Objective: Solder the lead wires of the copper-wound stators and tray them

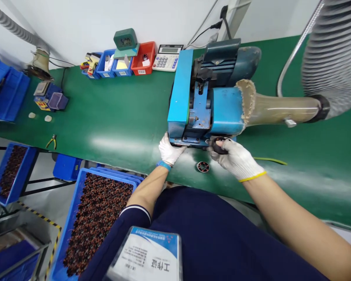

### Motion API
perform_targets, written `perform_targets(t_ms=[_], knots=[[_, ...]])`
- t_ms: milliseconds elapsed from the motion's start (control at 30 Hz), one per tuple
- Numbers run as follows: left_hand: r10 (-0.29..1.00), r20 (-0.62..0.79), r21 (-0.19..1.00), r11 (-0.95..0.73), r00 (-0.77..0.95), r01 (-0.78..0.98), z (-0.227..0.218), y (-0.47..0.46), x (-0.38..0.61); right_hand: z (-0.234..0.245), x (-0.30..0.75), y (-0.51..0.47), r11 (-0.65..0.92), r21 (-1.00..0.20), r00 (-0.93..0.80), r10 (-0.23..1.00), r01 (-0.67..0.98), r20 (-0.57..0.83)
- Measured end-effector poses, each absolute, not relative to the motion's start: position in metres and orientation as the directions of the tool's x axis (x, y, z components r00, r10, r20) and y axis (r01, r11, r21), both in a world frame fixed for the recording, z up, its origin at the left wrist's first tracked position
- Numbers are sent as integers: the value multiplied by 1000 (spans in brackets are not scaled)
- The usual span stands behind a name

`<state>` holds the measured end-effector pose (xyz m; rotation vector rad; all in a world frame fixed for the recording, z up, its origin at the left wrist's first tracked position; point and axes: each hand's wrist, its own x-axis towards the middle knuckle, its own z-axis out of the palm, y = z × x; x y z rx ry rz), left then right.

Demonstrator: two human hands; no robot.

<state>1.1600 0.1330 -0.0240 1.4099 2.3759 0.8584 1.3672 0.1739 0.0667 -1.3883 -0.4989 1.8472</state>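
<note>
A blue belt-grinder-like machine [179, 93] with a dark motor [231, 64] stands on the green bench. My left hand [169, 150], in a white glove, rests against the front left corner of its base, thumb stretched along the front edge and apart from the fingers. My right hand [236, 158], also gloved, is closed around a black round knob [220, 145] at the front right of the machine. Part of the knob is hidden by the fingers. Between my hands, closer to me, a small black-and-copper wound ring [203, 167] lies on the bench.
A beige duct [283, 109] runs right from the machine to a grey hose. Along the wall stand small bins [143, 58], a clock [125, 39] and a calculator [167, 57]. Pliers [52, 141] lie left. A blue crate [76, 203] of copper-wound parts sits below the bench edge.
</note>
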Motion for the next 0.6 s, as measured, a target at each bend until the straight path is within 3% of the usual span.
perform_targets(t_ms=[167, 300, 367, 433, 500, 600], knots=[[860, 3, 711, 356, -510, 606, -9, 123, 1159, 72, 1376, 163, -631, -722, -182, 775, -285, -606], [813, -95, 880, 338, -574, 333, 14, 76, 1171, 82, 1380, 123, -673, -722, -338, 724, -159, -601], [890, -179, 950, 268, -420, 163, 33, 47, 1183, 85, 1381, 104, -680, -724, -400, 699, -116, -592], [961, -242, 970, 244, -135, 1, 56, 24, 1196, 84, 1382, 94, -649, -759, -423, 705, -59, -569], [963, -266, 960, 268, 33, -83, 80, 13, 1208, 80, 1382, 91, -530, -844, -421, 749, 82, -511], [928, -371, 920, 370, 13, -127, 107, 14, 1219, 75, 1373, 87, -150, -913, -404, 861, 379, -309]])
